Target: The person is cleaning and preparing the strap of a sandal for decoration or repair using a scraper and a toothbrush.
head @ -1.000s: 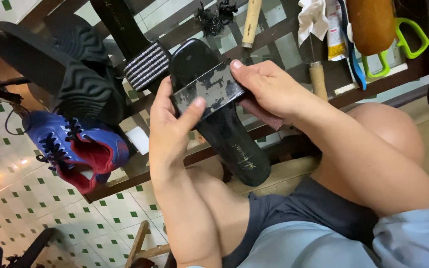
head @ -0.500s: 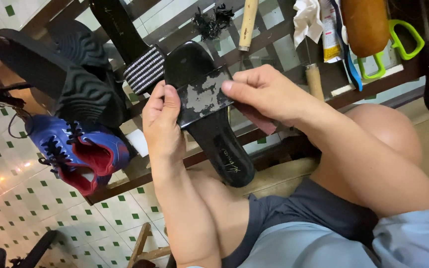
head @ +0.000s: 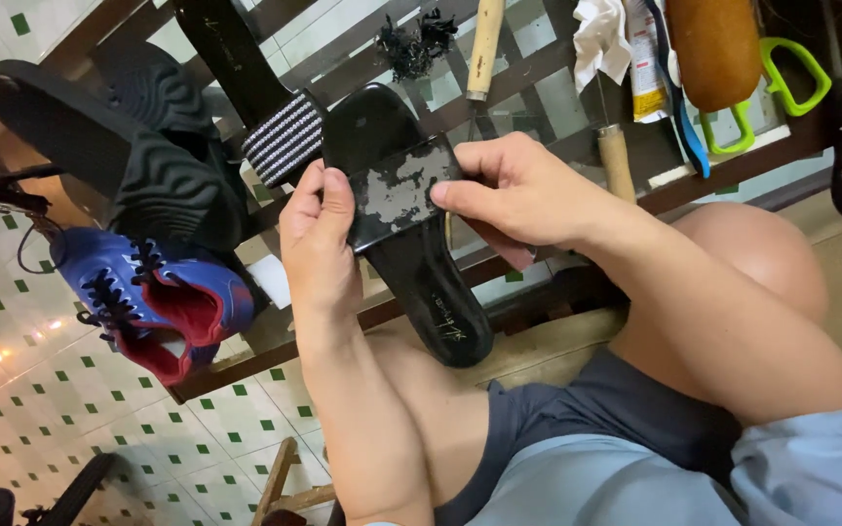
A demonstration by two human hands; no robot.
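While I am turning the black sandal point(head: 411, 234) sole-end toward me, its worn strap point(head: 397, 190) is coming up to face me.
My left hand point(head: 319, 239) is pinching the strap's near edge; my right hand point(head: 523, 190) is closing over its far end; the sandal is hanging above my lap, tilted lower than a second ago; grey peeled patches are now showing plainly, beside the blue sneaker point(head: 148, 297).

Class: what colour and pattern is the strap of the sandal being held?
Black strap with patchy grey worn areas, seen in the head view.
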